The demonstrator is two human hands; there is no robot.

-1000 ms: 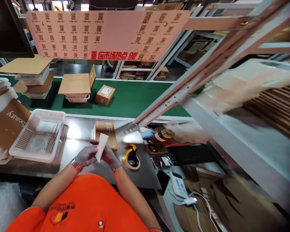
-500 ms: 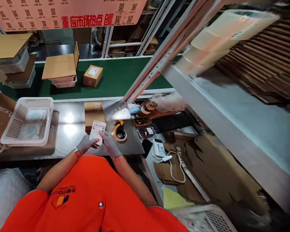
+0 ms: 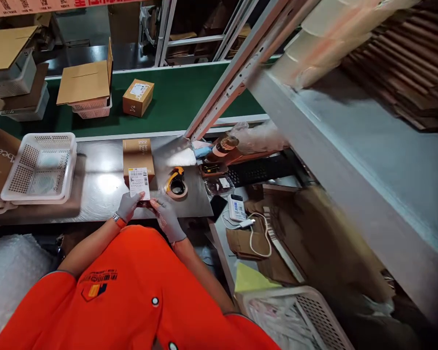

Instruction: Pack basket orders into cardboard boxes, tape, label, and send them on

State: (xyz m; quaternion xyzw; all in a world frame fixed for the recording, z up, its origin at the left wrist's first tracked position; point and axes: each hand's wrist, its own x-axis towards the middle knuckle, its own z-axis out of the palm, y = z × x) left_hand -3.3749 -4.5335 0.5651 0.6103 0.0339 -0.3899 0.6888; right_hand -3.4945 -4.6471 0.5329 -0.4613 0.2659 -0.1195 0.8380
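A white printed label (image 3: 139, 182) is pinched at its lower edge by my left hand (image 3: 128, 205), which wears a grey glove. My right hand (image 3: 165, 218), gloved too with bare fingertips, is closed just right of the label's lower corner; whether it grips the label or something small and dark beneath cannot be made out. The label overlaps the near side of a brown carton (image 3: 136, 151) on the steel table (image 3: 104, 165). A yellow and black tape dispenser (image 3: 176, 183) lies right of the carton.
White baskets (image 3: 45, 167) stand at the left of the table. Beyond, a green conveyor (image 3: 178, 97) carries a labelled box (image 3: 138, 98) and cardboard-topped baskets (image 3: 91, 108). A slanted metal post (image 3: 229, 87) and a shelf (image 3: 336, 150) flank the right side.
The label has turned more upright and lies flatter against the carton's near side. My right hand has slid from the label's face to its lower corner. The view has tilted down.
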